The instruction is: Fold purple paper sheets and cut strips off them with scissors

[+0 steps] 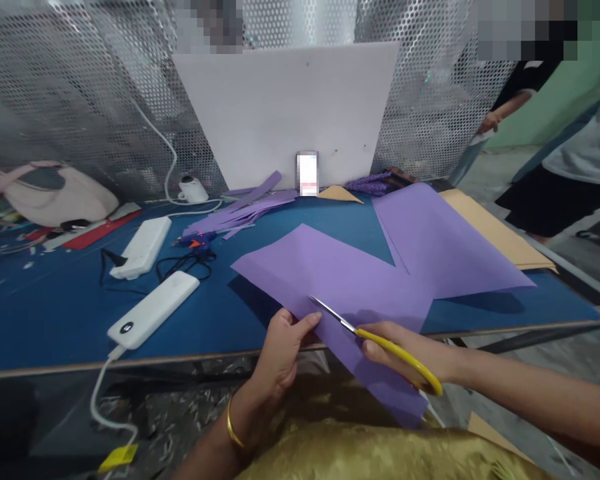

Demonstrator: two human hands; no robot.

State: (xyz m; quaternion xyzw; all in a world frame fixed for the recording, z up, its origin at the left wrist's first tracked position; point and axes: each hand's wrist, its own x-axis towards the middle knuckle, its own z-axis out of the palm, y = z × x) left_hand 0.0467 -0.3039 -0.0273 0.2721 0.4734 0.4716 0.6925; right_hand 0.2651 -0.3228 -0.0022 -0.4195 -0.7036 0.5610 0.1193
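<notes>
A large sheet of purple paper (340, 273) spreads over the front of the blue table, with its lower part hanging past the edge toward my lap. My left hand (283, 347) pinches the sheet's near edge, thumb on top and fingers beneath. Scissors with yellow handles (410, 360) are in my right hand (405, 347), whose fingers are wrapped round the loops. Their metal blades lie across the paper, tips pointing up and left, just beyond my left thumb. Part of the blades and my left fingertips are hidden by the sheet.
More purple sheets (445, 240) and tan sheets (500, 227) lie at the right. Purple strips (260, 207), a blue glue gun (197, 240), a white power strip (145, 247) and a white power bank (155, 310) with cables lie leftward. A phone (307, 175) leans against a white board (290, 113). People stand at right.
</notes>
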